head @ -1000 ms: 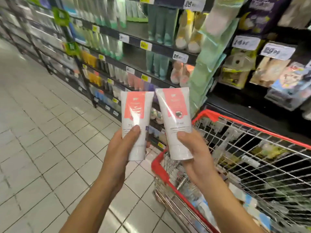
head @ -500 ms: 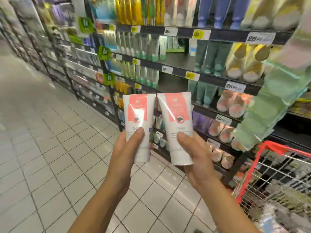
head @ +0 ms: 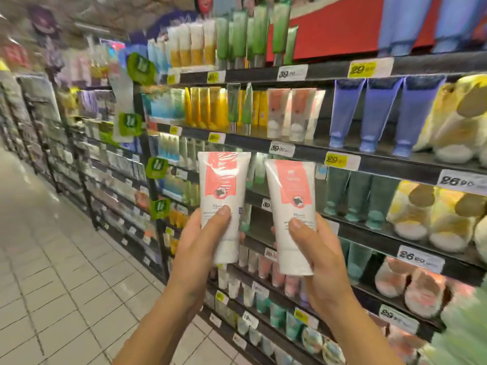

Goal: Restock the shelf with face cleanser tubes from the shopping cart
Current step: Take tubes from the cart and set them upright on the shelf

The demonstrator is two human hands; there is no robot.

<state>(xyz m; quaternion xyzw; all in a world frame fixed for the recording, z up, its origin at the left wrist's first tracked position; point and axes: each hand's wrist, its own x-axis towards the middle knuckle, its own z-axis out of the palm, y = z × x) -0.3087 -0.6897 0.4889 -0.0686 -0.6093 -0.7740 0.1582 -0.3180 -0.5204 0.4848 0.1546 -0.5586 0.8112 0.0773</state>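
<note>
Two white face cleanser tubes with coral-pink labels stand upright, caps down, in front of the shelving. My left hand (head: 203,241) grips the left tube (head: 224,196) at its lower half. My right hand (head: 313,248) holds the right tube (head: 291,206) the same way. The two tubes sit side by side, a small gap between them. Matching pink-and-white tubes (head: 290,114) stand on the second shelf (head: 311,148), above and slightly right of my hands. The shopping cart is out of view.
Dark shelves run along the right, packed with green, orange, blue, teal and yellow tubes (head: 369,114) and price tags (head: 282,148). Green promo flags (head: 156,167) stick out from the shelf upright. A tiled aisle floor (head: 66,272) stretches left. A blurred green pack (head: 463,338) fills the bottom right corner.
The view has swung up and left from the red cart to the shelves, so the cart has left the frame. Both hands still hold their tubes, now raised before the middle shelves.
</note>
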